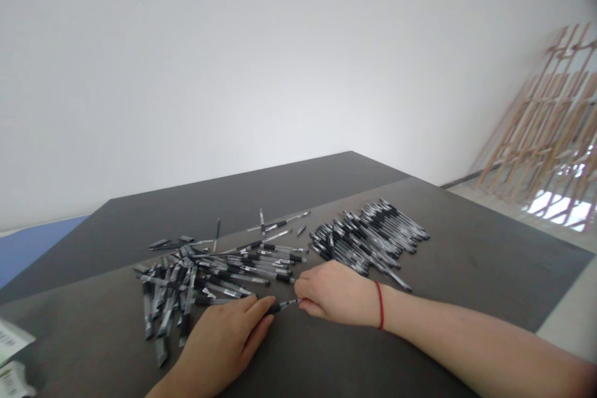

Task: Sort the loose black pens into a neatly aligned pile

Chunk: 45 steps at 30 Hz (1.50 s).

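A single black pen (283, 306) lies between my two hands on the dark table (466, 261). My left hand (224, 342) pinches its grip end with thumb and forefinger. My right hand (333, 292), with a red string on the wrist, is curled with the fingertips closed on the pen's tip end. Just beyond my hands is a loose heap of pens and pen parts (214, 277). A tidier pile of assembled pens (368, 239) lies to the right of that heap.
A few stray pen parts (275, 224) lie behind the heap. White paper packaging (12, 348) sits at the left edge. A white wall rises behind the table, and wooden frames (555, 118) lean at the far right.
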{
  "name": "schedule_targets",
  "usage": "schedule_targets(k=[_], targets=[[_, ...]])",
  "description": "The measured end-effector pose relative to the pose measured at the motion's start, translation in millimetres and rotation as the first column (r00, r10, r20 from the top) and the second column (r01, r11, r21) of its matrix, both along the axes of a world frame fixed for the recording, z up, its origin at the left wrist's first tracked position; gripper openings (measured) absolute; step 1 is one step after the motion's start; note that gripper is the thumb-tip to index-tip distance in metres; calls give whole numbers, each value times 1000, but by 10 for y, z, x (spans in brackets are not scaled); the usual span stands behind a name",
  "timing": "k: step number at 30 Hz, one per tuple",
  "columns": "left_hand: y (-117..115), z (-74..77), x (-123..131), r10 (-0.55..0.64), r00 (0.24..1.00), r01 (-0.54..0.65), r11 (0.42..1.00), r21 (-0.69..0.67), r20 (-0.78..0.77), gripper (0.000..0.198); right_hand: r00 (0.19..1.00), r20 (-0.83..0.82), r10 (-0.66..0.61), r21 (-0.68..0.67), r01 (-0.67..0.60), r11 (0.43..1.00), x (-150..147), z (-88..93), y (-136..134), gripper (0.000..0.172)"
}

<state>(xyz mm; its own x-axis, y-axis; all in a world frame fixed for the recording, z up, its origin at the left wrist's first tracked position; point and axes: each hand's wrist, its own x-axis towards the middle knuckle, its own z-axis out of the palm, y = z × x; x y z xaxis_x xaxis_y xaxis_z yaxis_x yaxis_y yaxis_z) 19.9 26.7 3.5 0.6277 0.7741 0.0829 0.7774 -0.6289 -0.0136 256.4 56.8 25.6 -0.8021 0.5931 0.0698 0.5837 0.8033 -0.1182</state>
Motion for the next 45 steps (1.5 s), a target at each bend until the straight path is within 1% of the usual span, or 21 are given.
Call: schedule_targets(k=[5,9,14,19,22,25,28,30,32,34,37,38,42,45], targets=[[-19,12,23,-21,999,21,1000,0,-34,31,1000,26,4,6,-4,1000,-23,27,-32,17],[-29,28,42,-3,998,4,1000,7,-56,30,1000,-5,26,22,-26,999,-27,25,-38,18],[-25,29,59,-2,999,1,1000,-16,-54,30,998,-50,48,27,-46,999,-50,-56,-21,20],[-27,11,42,-9,999,8,1000,-7,-32,30,991,-127,49,23,-46,999,-84,-122,-31,20],[-38,-2,27,-22,1000,23,1000,21,-22,28,985,-162,53,0,-53,999,-94,-131,-42,21],[-44,-13,21,-29,999,30,997,65,-13,27,979,-195,53,-53,-65,996,-99,-140,-51,23],[-44,-17,24,-35,999,35,994,105,5,27,972,-234,17,-111,-45,993,-100,-140,-61,21],[-44,-15,28,-34,999,31,992,125,16,27,965,-260,-30,-143,-8,990,-102,-133,-70,17],[-47,-9,32,-30,999,27,991,134,25,27,961,-271,-60,-158,18,987,-106,-125,-75,17],[-51,-2,36,-30,999,26,990,136,26,27,961,-268,-61,-158,18,987,-111,-119,-73,17],[-53,4,40,-32,999,30,992,121,8,27,964,-263,-32,-164,-12,986,-110,-107,-67,25],[-52,5,41,-28,1000,28,993,115,0,27,963,-268,-28,-171,-19,985,-106,-100,-67,24],[-41,6,44,-9,1000,10,995,99,-17,28,952,-293,-93,-204,32,978,-97,-84,-81,21],[-40,10,46,-9,1000,10,996,86,-14,28,951,-279,-135,-222,73,972,-111,-104,-83,12]])
